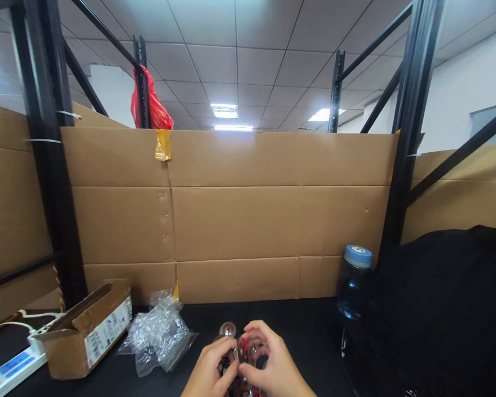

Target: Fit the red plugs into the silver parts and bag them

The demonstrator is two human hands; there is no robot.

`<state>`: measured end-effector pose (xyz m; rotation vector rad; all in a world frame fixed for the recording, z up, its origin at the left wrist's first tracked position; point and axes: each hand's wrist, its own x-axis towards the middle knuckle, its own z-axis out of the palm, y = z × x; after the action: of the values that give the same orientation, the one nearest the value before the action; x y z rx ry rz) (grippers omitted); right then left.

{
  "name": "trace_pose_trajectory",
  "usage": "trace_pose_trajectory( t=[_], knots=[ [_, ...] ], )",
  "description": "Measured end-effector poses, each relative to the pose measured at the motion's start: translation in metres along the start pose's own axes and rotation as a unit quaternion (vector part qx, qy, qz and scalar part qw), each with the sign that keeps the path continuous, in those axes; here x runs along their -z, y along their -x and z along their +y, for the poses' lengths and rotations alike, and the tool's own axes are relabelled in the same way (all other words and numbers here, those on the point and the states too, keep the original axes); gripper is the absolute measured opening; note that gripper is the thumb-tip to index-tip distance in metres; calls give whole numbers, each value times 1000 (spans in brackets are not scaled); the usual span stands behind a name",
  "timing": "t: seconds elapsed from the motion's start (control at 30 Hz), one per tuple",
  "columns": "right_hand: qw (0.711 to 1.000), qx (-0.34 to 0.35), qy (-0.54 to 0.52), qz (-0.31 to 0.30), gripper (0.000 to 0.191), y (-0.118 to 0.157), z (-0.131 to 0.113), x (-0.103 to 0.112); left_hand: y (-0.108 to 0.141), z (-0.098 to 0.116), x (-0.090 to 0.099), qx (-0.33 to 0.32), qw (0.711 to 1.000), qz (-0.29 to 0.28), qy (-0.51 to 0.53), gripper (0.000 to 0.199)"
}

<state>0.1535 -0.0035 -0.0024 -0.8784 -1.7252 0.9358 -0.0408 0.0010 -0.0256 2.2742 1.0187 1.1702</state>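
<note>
At the bottom middle, my left hand (pixel 215 366) and my right hand (pixel 276 361) are close together over the black table. Between their curled fingers is a shiny red-and-silver object (pixel 242 348), partly see-through; my fingers cover most of it, so its kind cannot be made out. My left thumb and fingers pinch its left side, while my right hand curls around the right side. More glossy red and silver parts (pixel 248 390) show below the hands. Just behind my left fingers sits a round silver piece with a red centre (pixel 228 329).
Crumpled clear plastic wrap (pixel 159 333) and an opened cardboard box (pixel 89 331) lie left, beside a white power strip (pixel 20 366). A blue-capped bottle (pixel 351 286) stands right, next to a black cloth-like heap (pixel 446 314). A cardboard wall (pixel 235 220) and black posts enclose the table.
</note>
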Motion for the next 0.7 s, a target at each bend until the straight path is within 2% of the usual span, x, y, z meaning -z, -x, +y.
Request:
trace_pose_trajectory(
  t=[0.1, 0.2, 0.33, 0.47, 0.57, 0.63, 0.7],
  knots=[
    [999, 9, 16, -31, 56, 1, 0, -1, -1, 1, -2, -19, 1000, 3, -18, 13],
    [999, 20, 42, -26, 59, 3, -2, -2, -1, 0, -3, -38, 999, -10, -35, 8],
    [998, 43, 41, 10, 56, 4, -2, -6, -1, 2, -3, -45, 998, -15, -40, 7],
    [996, 57, 20, 73, 49, 1, -3, -5, 0, 8, 3, -27, 999, -20, -43, 7],
    [991, 19, 52, 124, 42, -5, -4, 8, -1, 13, 10, -4, 999, -26, -44, 11],
    [982, -24, 112, 150, 39, -11, -2, 23, -1, 12, 15, 24, 998, -38, -53, 16],
    [968, -38, 191, 160, 35, -15, 3, 41, -1, 7, 21, 64, 993, -53, -85, 21]
  ],
)
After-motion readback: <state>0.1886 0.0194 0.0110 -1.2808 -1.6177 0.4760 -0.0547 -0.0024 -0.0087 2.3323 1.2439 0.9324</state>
